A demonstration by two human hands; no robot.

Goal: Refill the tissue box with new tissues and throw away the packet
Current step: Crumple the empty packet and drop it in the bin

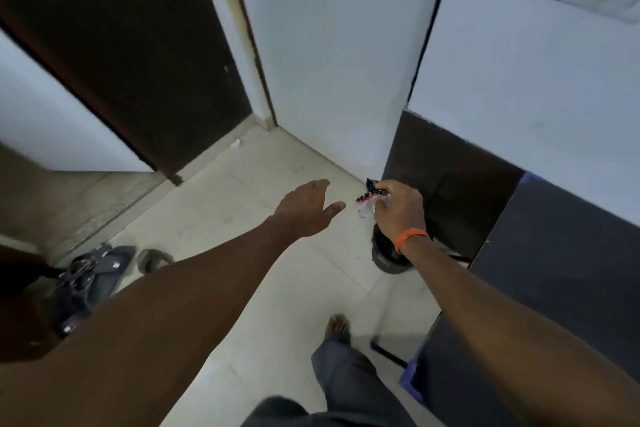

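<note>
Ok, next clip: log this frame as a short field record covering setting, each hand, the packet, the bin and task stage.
setting: tiled floor by a dark door; sandals lie at the left
right hand: closed on the crumpled packet, orange band on the wrist
left hand: open, empty, held out beside the packet
bin: dark, on the floor under the right hand, mostly hidden
task stage: packet not yet dropped; tissue box not in view
</note>
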